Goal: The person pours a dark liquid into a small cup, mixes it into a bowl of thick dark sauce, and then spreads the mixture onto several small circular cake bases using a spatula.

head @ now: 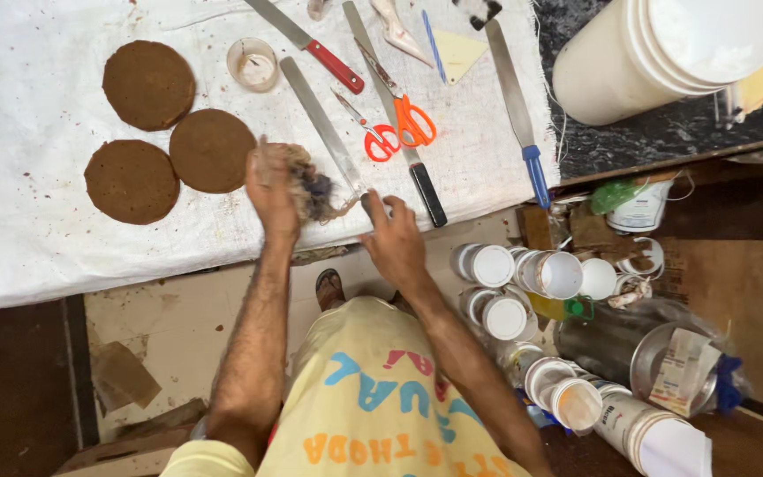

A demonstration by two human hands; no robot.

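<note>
Head view is looking straight down on a desk [37, 256] covered with a white cloth, where a person is wiping a long palette knife [324, 132]. The left hand [271, 190] is closing its grip around a wad of frayed, brownish-grey rag [306, 185], pressing it against the lower part of the blade. The right hand [392, 243] is pinching the knife's dark handle end with a narrow grip at the desk's near edge, so the blade is running up and away from both hands, toward a small cup [253, 64]. The rag is sitting just left of the right hand's fingers, touching the steel between the two hands.

As for progress, I am judging the cleaning to be partway through: the upper blade is looking bright, but the stretch under the rag is hidden, so I cannot tell how clean it is. Three round brown cakes [209, 150] are lying finished-looking on the cloth to the left, close together. Other tools are waiting nearby untouched: orange scissors [404, 124], a red-handled knife [311, 44], a blue-handled spatula [518, 115] and another black-handled one [421, 181]. White jars [492, 265] are crowding the floor at the right.
</note>
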